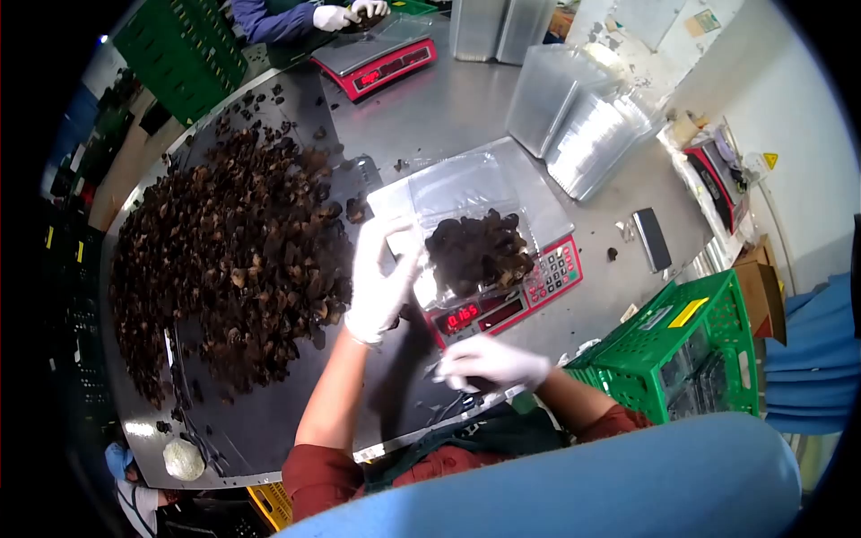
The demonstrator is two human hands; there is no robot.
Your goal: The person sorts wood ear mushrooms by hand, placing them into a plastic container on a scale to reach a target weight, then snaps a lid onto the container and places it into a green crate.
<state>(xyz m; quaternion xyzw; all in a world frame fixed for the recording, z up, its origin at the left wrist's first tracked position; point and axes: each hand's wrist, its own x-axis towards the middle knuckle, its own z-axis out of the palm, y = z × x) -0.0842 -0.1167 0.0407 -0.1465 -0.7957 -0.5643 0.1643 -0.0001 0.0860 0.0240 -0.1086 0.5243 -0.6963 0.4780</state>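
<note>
A clear plastic clamshell box (529, 215) with its lid (453, 186) folded back lies on a red scale (558, 273) reading 0.165. Dark wood ear mushrooms (480, 255) are heaped in its lower half. My left hand (381, 282), in a white glove, is at the box's left edge, thumb and fingers apart, fingertips overlapping the plastic. Below the scale's display, near the table's front edge, my gloved right hand (493, 363) has its fingers curled together. Dark bits show under it; I cannot tell what it holds. A broad pile of loose mushrooms (242, 260) covers the table's left side.
Stacked clear boxes (583, 125) stand at the back right. A black phone-like object (651, 240) lies right of the scale. A green crate (708, 350) is at front right. Across the table, another person's gloved hands (350, 16) are near a second red scale (386, 67).
</note>
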